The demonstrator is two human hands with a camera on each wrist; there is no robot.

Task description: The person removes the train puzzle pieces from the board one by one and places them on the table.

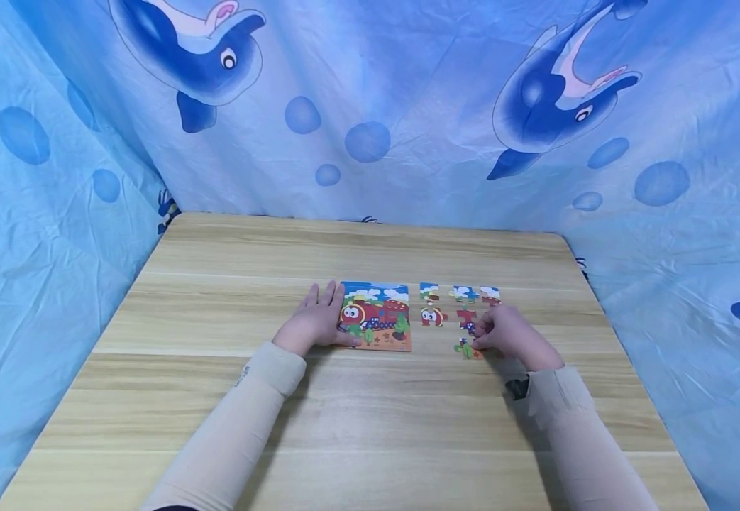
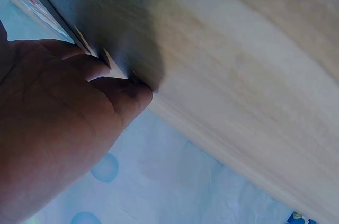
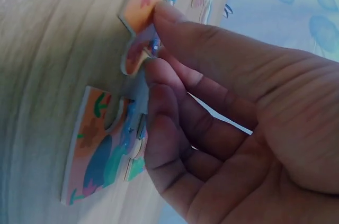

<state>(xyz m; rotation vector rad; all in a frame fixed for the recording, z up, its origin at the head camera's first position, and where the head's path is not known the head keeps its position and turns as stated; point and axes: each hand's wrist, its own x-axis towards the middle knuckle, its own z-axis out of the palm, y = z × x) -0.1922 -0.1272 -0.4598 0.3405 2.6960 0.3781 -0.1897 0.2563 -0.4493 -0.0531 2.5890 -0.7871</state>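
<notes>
A square picture board (image 1: pixel 376 333) with a red cartoon train lies on the table. My left hand (image 1: pixel 320 323) rests on its left edge, fingers extended away from me and thumb along the lower corner. In the left wrist view the same hand (image 2: pixel 69 102) shows from the palm side. To the right, my right hand (image 1: pixel 506 333) pinches an orange and green jigsaw piece (image 1: pixel 465 348) by its right side; the right wrist view shows the thumb on that piece (image 3: pixel 139 7). Another orange jigsaw piece (image 3: pixel 92 150) lies flat beside the fingers, hidden behind the hand in the head view.
Several loose jigsaw pieces lie right of the board, among them a train-face piece (image 1: pixel 432 317), a red piece (image 1: pixel 466 319) and cloud pieces (image 1: pixel 463 293) along the far row. The wooden table (image 1: pixel 370 426) ends at a blue dolphin-print curtain (image 1: pixel 408 184).
</notes>
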